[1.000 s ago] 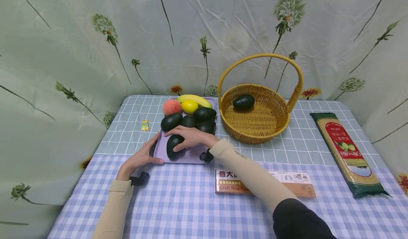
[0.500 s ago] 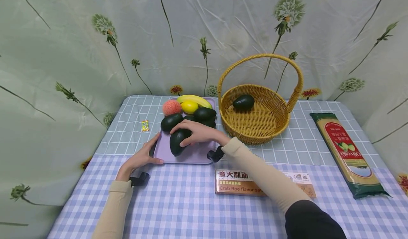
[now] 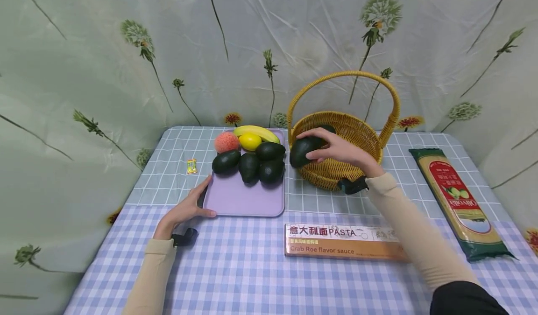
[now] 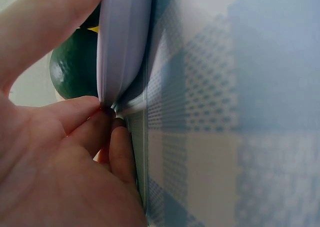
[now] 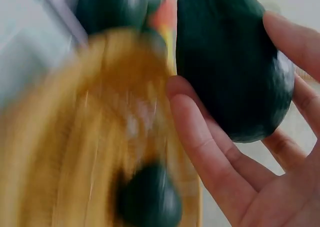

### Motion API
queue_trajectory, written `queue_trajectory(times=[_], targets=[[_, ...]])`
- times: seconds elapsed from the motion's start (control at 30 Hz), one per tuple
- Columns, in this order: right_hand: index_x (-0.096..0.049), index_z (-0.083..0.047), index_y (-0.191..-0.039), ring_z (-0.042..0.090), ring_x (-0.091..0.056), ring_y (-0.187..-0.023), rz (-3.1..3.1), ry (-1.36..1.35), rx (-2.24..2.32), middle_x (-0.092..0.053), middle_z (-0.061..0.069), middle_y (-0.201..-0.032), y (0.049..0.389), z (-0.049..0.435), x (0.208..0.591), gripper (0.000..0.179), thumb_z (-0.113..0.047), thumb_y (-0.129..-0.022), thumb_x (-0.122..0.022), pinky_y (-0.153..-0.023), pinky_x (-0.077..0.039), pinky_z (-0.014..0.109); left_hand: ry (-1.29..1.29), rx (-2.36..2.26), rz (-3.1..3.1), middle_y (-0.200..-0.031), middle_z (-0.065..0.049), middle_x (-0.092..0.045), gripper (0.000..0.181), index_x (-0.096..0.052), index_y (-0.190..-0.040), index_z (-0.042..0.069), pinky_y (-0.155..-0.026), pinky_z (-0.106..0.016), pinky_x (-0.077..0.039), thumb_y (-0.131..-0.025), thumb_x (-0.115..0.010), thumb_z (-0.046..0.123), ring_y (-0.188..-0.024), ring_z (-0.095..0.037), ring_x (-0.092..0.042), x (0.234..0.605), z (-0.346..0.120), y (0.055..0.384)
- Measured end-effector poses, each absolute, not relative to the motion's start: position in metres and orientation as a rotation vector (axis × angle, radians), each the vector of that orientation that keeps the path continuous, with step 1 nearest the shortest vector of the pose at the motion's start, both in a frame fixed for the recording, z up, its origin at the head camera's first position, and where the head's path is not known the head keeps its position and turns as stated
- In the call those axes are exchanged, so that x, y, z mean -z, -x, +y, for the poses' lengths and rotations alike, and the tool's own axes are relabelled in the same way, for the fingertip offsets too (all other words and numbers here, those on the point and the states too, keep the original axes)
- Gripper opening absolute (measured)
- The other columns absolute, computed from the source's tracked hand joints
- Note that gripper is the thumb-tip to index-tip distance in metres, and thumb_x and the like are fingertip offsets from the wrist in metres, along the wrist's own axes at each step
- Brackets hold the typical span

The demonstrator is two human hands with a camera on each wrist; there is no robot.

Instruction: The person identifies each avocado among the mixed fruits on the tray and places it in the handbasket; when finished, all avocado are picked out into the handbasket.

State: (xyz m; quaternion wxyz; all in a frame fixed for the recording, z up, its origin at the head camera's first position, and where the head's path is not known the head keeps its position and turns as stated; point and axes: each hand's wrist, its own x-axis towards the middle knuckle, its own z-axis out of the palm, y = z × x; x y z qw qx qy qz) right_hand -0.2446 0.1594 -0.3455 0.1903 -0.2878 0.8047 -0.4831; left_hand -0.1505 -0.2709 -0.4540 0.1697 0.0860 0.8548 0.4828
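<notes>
At upper centre, the right grip clasped an avocado, probably stiff and slippery, best held round its middle; the left grip held the tray

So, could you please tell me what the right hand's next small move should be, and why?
I'd probably lower the held avocado into the wicker basket. The right hand grips it; in the head view it overlaps the basket's left rim, and the right wrist view shows another avocado inside, with bare wicker beside it.
</notes>
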Motion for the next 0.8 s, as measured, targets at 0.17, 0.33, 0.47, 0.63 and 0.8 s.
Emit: queue_trajectory(times=[0.17, 0.33, 0.47, 0.63, 0.8], targets=[[-0.043, -0.008, -0.141, 0.036, -0.058, -0.102, 2.378, 0.601, 1.377, -0.030, 0.017, -0.144, 0.253, 0.210, 0.352, 0.053, -0.019, -0.093, -0.063, -0.082, -0.052, 0.050, -0.250, -1.367, 2.428, -0.157, -0.022, -0.001, 0.111, -0.004, -0.153, 0.004, -0.108, -0.064, -0.002, -0.073, -0.082, 0.008, -0.141, -0.043, 0.004, 0.454, -0.271, 0.150], [-0.038, -0.006, -0.143, 0.037, -0.056, -0.104, 2.492, 0.448, 1.341, -0.027, 0.020, -0.146, 0.255, 0.237, 0.356, 0.056, -0.023, -0.095, -0.061, -0.081, -0.052, 0.050, -0.283, -1.385, 2.418, -0.157, -0.022, 0.000, 0.112, -0.004, -0.153, 0.003, -0.108, -0.063, -0.001, -0.073, -0.082, 0.010, -0.142, -0.042, 0.005, 0.458, -0.272, 0.152], [-0.035, -0.004, -0.144, 0.039, -0.061, -0.096, 2.531, 0.399, 1.324, -0.029, 0.023, -0.144, 0.260, 0.244, 0.360, 0.055, -0.019, -0.096, -0.059, -0.078, -0.054, 0.045, -0.284, -1.383, 2.419, -0.157, -0.023, 0.000, 0.113, -0.003, -0.153, 0.003, -0.108, -0.064, -0.001, -0.073, -0.082, 0.010, -0.141, -0.042, 0.005, 0.458, -0.272, 0.152], [-0.032, -0.001, -0.144, 0.038, -0.063, -0.086, 2.550, 0.361, 1.271, -0.031, 0.028, -0.140, 0.266, 0.243, 0.358, 0.055, -0.016, -0.097, -0.056, -0.075, -0.054, 0.040, -0.281, -1.379, 2.416, -0.157, -0.023, 0.000, 0.113, -0.004, -0.153, 0.003, -0.108, -0.064, -0.001, -0.073, -0.082, 0.012, -0.141, -0.042, 0.005, 0.458, -0.272, 0.151], [-0.033, -0.001, -0.143, 0.031, -0.060, -0.074, 2.551, 0.304, 1.237, -0.036, 0.028, -0.133, 0.276, 0.239, 0.357, 0.053, -0.013, -0.097, -0.056, -0.071, -0.051, 0.037, -0.284, -1.374, 2.418, -0.157, -0.023, 0.001, 0.113, -0.003, -0.153, 0.002, -0.108, -0.064, -0.001, -0.073, -0.082, 0.012, -0.141, -0.043, 0.005, 0.458, -0.271, 0.151]])
